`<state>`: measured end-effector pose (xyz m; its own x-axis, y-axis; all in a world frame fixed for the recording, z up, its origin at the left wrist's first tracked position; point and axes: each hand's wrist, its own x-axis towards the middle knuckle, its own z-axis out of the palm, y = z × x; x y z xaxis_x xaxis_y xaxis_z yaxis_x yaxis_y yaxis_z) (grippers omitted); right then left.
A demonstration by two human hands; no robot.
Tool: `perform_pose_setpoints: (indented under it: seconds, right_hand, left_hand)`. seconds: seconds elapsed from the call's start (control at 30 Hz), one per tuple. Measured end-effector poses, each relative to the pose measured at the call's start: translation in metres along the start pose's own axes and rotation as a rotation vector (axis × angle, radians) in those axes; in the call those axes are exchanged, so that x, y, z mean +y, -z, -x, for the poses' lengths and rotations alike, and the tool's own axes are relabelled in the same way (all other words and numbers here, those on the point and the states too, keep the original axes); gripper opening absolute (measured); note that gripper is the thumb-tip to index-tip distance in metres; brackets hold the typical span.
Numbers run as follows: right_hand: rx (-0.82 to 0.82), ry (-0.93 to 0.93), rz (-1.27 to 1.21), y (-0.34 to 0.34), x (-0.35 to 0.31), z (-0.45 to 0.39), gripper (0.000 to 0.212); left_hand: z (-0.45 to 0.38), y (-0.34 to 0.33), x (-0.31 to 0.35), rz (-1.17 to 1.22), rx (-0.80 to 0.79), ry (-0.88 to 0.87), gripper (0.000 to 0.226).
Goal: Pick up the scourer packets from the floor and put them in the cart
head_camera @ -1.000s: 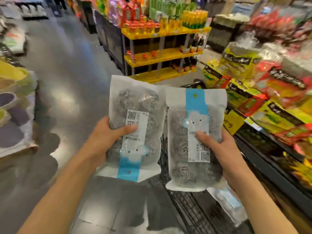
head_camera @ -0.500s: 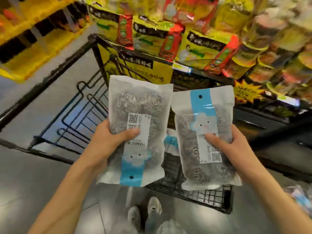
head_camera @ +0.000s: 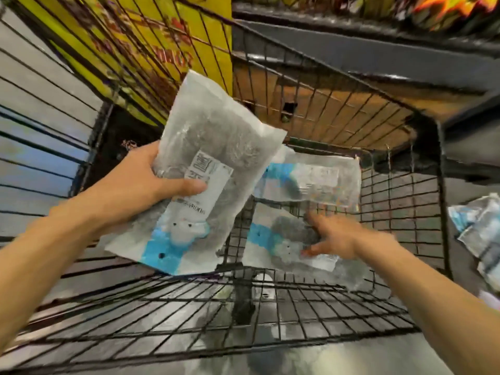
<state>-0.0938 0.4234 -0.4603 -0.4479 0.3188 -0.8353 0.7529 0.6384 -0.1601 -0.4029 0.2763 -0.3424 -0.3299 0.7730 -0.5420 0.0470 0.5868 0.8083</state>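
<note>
The step in hand looks like the drop into the cart (head_camera: 441,201). At left, the left hand (head_camera: 135,185) grips one scourer packet (head_camera: 208,169) above the basket, thumb on its label, fingers hidden behind. Its next move calls for lowering and letting go. Toward the right, the right hand (head_camera: 335,236) is spread with fingers wide, lying on a second packet (head_camera: 281,244) on the cart floor; a third packet (head_camera: 313,182) lies just beyond. More packets (head_camera: 479,228) sit outside, far right.

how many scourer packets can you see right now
4, maybe more hidden. One in the left hand above the cart; two on the cart floor, far packet and near packet under the right hand; floor packets outside, blurred.
</note>
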Motion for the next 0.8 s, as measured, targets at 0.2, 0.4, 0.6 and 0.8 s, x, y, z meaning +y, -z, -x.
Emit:
perform_pose_setpoints:
  seconds: [0.2, 0.4, 0.6, 0.8]
  right_hand:
    - [0.068, -0.107, 0.152, -0.034, 0.003, -0.041, 0.076]
    - [0.317, -0.239, 0.216, -0.031, 0.013, -0.04, 0.073]
    - [0.533, -0.278, 0.09, -0.022, 0.024, -0.022, 0.087]
    - [0.657, -0.259, 0.027, -0.024, 0.025, -0.015, 0.092]
  left_hand:
    - [-0.031, -0.017, -0.032, -0.153, -0.206, 0.077, 0.045]
    - [-0.062, -0.025, -0.045, -0.436, -0.451, 0.058, 0.044]
    - [-0.122, -0.047, -0.086, -0.896, -0.716, 0.219, 0.054]
    - [-0.144, -0.085, -0.109, -1.252, -0.659, 0.188, 0.062]
